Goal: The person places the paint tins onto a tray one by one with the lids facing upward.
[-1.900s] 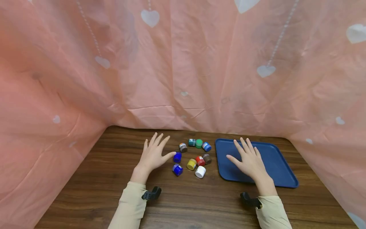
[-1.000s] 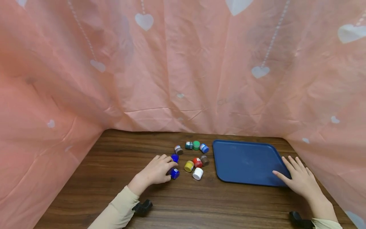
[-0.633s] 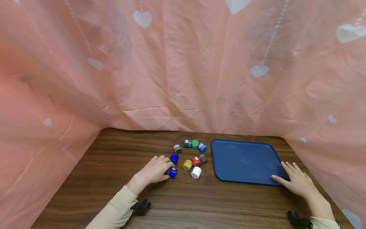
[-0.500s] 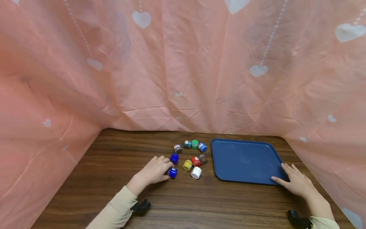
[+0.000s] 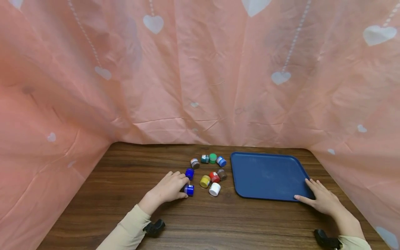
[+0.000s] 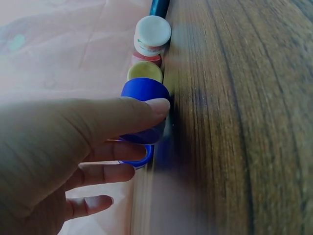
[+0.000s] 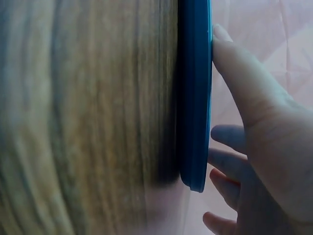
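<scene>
My left hand (image 5: pixel 167 189) pinches the nearer of two dark blue paint jars (image 5: pixel 189 190), which lies on its side at the left of a loose group. In the left wrist view the thumb presses across this blue paint jar (image 6: pixel 146 88), with the other fingers behind it. The second blue jar (image 5: pixel 189 174) lies just beyond the hand. At the near right corner of a flat blue tray (image 5: pixel 267 175) is my right hand (image 5: pixel 323 199). Its fingers are spread, with fingertips right at the tray's rim (image 7: pixel 195 98); it holds nothing.
Right of the held jar lie yellow (image 5: pixel 205 181), red (image 5: pixel 214 177), brown (image 5: pixel 222 174) and white (image 5: pixel 214 189) jars. Behind them stand a grey-brown jar (image 5: pixel 195 163), a teal jar (image 5: pixel 205 159), a green jar (image 5: pixel 213 158) and a lighter blue jar (image 5: pixel 221 161). A pink curtain (image 5: pixel 200 86) borders the wooden table (image 5: pixel 243 222).
My left hand has come down from above the table and taken hold of the nearer blue jar. The right hand has moved from over the tray to its near right corner.
</scene>
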Demonstrator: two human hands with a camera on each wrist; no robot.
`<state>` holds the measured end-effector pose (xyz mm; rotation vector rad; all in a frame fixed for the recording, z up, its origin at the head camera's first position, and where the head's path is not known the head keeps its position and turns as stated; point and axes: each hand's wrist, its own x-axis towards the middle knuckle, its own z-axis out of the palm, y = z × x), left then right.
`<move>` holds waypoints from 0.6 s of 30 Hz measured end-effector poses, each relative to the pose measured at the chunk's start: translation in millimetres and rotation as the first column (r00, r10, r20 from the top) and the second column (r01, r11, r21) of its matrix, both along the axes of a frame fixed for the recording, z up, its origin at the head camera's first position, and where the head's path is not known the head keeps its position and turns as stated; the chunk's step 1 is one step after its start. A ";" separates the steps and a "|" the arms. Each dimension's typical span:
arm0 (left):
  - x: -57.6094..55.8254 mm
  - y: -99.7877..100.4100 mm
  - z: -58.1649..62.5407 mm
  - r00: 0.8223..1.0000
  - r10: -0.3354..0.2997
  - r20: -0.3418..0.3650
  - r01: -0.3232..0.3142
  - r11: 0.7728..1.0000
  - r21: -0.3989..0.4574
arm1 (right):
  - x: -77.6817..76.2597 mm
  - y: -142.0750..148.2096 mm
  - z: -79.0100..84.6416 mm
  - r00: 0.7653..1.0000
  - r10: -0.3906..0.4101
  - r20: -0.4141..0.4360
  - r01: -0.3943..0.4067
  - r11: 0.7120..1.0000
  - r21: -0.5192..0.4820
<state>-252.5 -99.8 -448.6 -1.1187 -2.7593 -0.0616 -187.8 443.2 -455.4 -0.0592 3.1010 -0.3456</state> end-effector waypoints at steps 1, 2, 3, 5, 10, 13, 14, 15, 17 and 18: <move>-0.4 0.1 -0.5 1.000 -0.004 -0.009 0.004 1.000 0.003 | -0.3 0.1 0.4 1.000 0.001 -0.001 -0.001 1.000 0.000; -0.7 0.1 -0.9 1.000 -0.008 -0.019 0.008 1.000 0.004 | -0.7 0.1 0.7 1.000 0.001 -0.002 -0.001 1.000 0.002; -1.0 0.2 -1.1 1.000 -0.010 -0.025 0.010 1.000 0.005 | -1.2 -0.1 1.3 1.000 0.001 -0.001 -0.001 1.000 0.006; -1.6 0.5 -0.9 0.999 -0.013 -0.032 0.013 1.000 0.008 | -2.3 -0.6 2.6 1.000 0.002 0.004 -0.002 1.000 0.007; -2.1 2.8 2.3 0.999 -0.027 -0.037 0.029 0.999 0.038 | -4.1 -2.2 5.3 1.000 0.004 0.015 -0.004 1.000 0.014; -1.9 4.7 4.3 0.998 -0.033 -0.048 0.035 0.998 0.056 | -3.9 -4.6 5.6 1.000 0.004 0.028 -0.004 1.000 0.018; -1.7 5.3 5.0 0.998 -0.032 -0.053 0.035 0.998 0.060 | -3.7 -5.7 5.7 0.999 0.006 0.032 -0.007 1.000 0.017; -1.6 6.1 5.6 0.998 -0.031 -0.054 0.034 0.997 0.066 | -3.4 -6.9 5.6 0.999 0.007 0.037 -0.007 1.000 0.015; -1.5 8.1 7.0 0.998 -0.029 -0.059 0.034 0.996 0.083 | -2.6 -9.3 5.0 0.999 0.007 0.048 -0.007 1.000 0.008; -1.4 9.4 7.8 0.998 -0.030 -0.061 0.036 0.995 0.095 | -2.0 -10.4 4.5 0.999 0.007 0.050 -0.008 1.000 0.003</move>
